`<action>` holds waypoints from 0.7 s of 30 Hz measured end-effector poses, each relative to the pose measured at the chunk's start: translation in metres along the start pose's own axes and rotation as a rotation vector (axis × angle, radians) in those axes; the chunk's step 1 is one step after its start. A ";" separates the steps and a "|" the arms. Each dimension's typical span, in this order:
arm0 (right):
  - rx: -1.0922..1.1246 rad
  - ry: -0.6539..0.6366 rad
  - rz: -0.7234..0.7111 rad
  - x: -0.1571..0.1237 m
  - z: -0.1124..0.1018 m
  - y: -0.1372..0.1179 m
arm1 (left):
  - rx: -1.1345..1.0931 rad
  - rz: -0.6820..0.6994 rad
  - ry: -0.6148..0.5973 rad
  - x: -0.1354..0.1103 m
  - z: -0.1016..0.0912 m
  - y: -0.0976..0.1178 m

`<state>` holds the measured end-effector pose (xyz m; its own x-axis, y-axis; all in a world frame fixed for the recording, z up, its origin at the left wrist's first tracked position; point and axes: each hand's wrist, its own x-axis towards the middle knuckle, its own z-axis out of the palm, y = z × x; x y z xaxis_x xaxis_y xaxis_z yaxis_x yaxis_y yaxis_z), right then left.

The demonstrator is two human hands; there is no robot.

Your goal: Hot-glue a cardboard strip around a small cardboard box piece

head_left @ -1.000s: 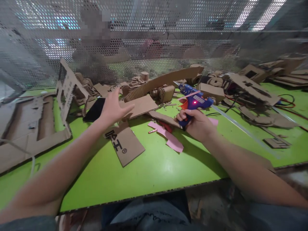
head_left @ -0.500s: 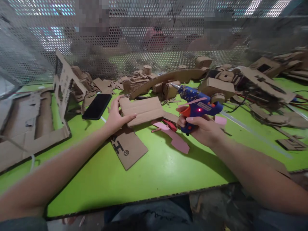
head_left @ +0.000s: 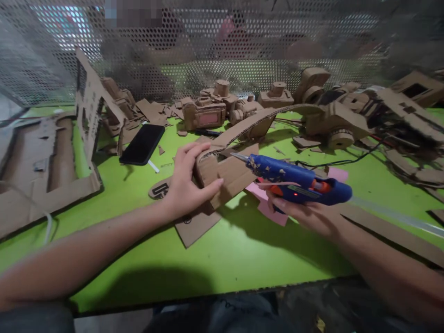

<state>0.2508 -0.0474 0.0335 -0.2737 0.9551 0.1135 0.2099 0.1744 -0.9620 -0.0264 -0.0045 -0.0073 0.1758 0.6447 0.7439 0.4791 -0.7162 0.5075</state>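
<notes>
One left hand (head_left: 189, 182) on cardboard (head_left: 229, 173), one right hand (head_left: 305, 217) around glue gun (head_left: 294, 182)

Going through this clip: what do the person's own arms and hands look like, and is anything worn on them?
The left hand and right hand are bare, with no gloves, rings or bands showing. The left forearm and right forearm are bare too. A dark sleeve shows at the bottom edge on the left arm.

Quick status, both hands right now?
Left hand: fingers curved over a cardboard piece, touching it; can't tell if gripping.
Right hand: closed, holding a blue hot glue gun.
</notes>
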 end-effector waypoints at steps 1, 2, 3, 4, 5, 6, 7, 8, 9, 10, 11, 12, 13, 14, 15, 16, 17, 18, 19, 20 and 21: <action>-0.012 -0.016 -0.013 0.000 0.001 0.000 | 0.019 0.026 0.016 -0.002 0.002 0.003; -0.023 -0.038 -0.020 0.000 0.002 0.001 | 0.037 0.035 0.019 -0.003 0.003 0.005; -0.034 -0.066 -0.017 0.000 0.002 0.001 | 0.051 0.040 0.013 -0.004 0.003 0.007; -0.037 -0.079 -0.009 0.000 0.003 0.002 | 0.057 0.046 -0.001 -0.004 0.004 0.008; -0.036 -0.080 -0.011 0.000 0.004 0.002 | 0.056 0.053 -0.021 -0.005 0.003 0.010; -0.031 -0.074 -0.016 0.000 0.005 0.003 | 0.049 0.057 -0.043 -0.005 0.003 0.012; -0.024 -0.066 -0.022 -0.001 0.007 0.004 | 0.041 0.058 -0.064 -0.005 0.002 0.013; -0.017 -0.056 -0.027 -0.001 0.008 0.005 | 0.032 0.057 -0.081 -0.005 0.002 0.014; -0.013 -0.045 -0.036 -0.001 0.010 0.006 | 0.025 0.059 -0.091 -0.005 0.002 0.015; -0.014 -0.034 -0.044 -0.002 0.011 0.006 | 0.019 0.065 -0.092 -0.005 0.002 0.015; -0.024 -0.029 -0.049 -0.002 0.012 0.007 | 0.013 0.077 -0.085 -0.005 0.002 0.015; -0.041 -0.025 -0.053 -0.002 0.013 0.007 | 0.005 0.090 -0.076 -0.005 0.002 0.015; -0.058 -0.017 -0.060 -0.002 0.013 0.006 | -0.001 0.099 -0.069 -0.005 0.003 0.015; -0.072 -0.010 -0.066 -0.002 0.013 0.006 | -0.005 0.102 -0.067 -0.005 0.003 0.015; -0.083 -0.008 -0.073 -0.002 0.013 0.005 | -0.006 0.100 -0.068 -0.005 0.003 0.015; -0.090 -0.013 -0.078 -0.002 0.013 0.004 | -0.004 0.095 -0.073 -0.005 0.003 0.015; -0.095 -0.018 -0.084 -0.002 0.013 0.003 | 0.001 0.088 -0.079 -0.005 0.003 0.015; -0.101 -0.022 -0.086 -0.001 0.014 0.002 | 0.005 0.083 -0.083 -0.005 0.003 0.014; -0.109 -0.021 -0.088 -0.001 0.014 0.000 | 0.009 0.082 -0.085 -0.005 0.003 0.015; -0.118 -0.015 -0.092 -0.001 0.014 -0.001 | 0.011 0.080 -0.086 -0.006 0.003 0.015; -0.129 -0.009 -0.097 0.000 0.015 -0.002 | 0.011 0.079 -0.088 -0.006 0.002 0.015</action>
<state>0.2364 -0.0518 0.0318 -0.3071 0.9302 0.2009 0.3005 0.2951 -0.9070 -0.0182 -0.0180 -0.0050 0.2877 0.6078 0.7402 0.4702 -0.7629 0.4437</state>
